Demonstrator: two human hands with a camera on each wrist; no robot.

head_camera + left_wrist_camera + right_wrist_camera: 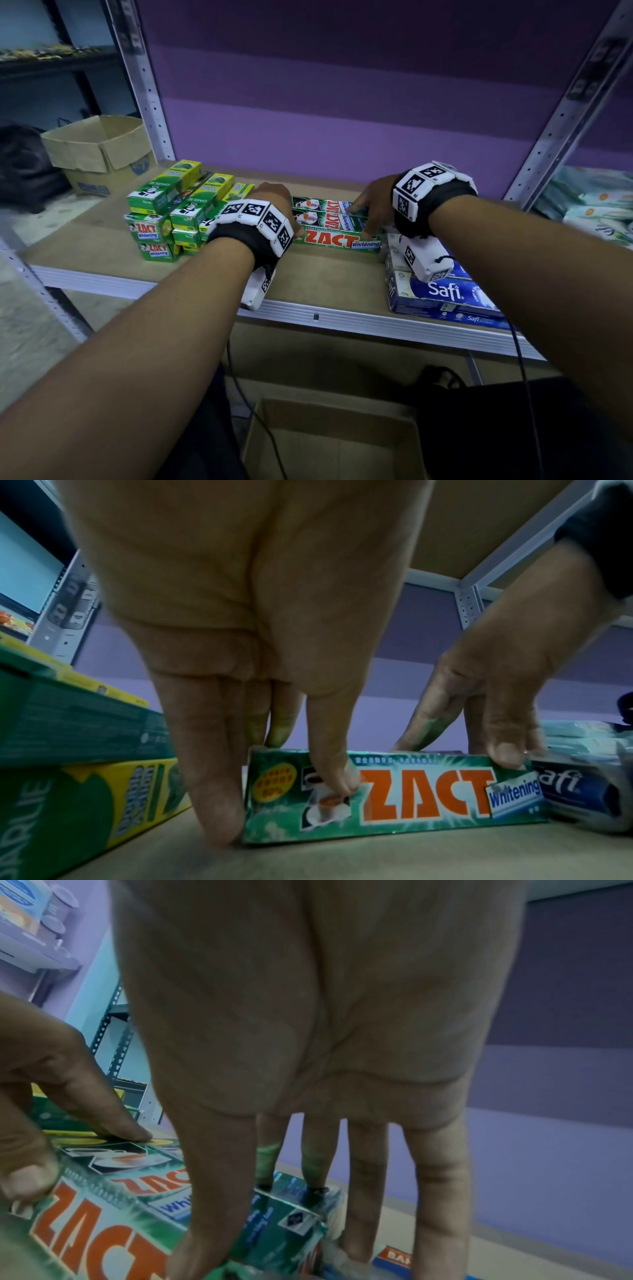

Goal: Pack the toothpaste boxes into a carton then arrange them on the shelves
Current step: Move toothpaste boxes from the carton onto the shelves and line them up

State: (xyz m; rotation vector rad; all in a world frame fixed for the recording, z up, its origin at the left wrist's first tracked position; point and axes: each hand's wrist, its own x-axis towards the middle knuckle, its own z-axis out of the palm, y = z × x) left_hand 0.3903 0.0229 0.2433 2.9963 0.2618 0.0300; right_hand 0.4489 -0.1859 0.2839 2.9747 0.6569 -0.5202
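The shelf (329, 284) already carries most of the stock, so the packing looks done and the arranging well under way, while the carton (329, 442) below the hands shows only bare cardboard, though part of it is hidden. To the left of the grip stands a stack of green boxes (171, 212), and touching its right side a blue pack (442, 294). Between them the left hand (274, 202) and right hand (373, 205) clamp a row of Zact boxes (335, 222) by its ends, fingers over the top and thumbs on the front face, probably to square it up.

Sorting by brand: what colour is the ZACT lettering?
Orange on the green ZACT box; left wrist view shows it best.
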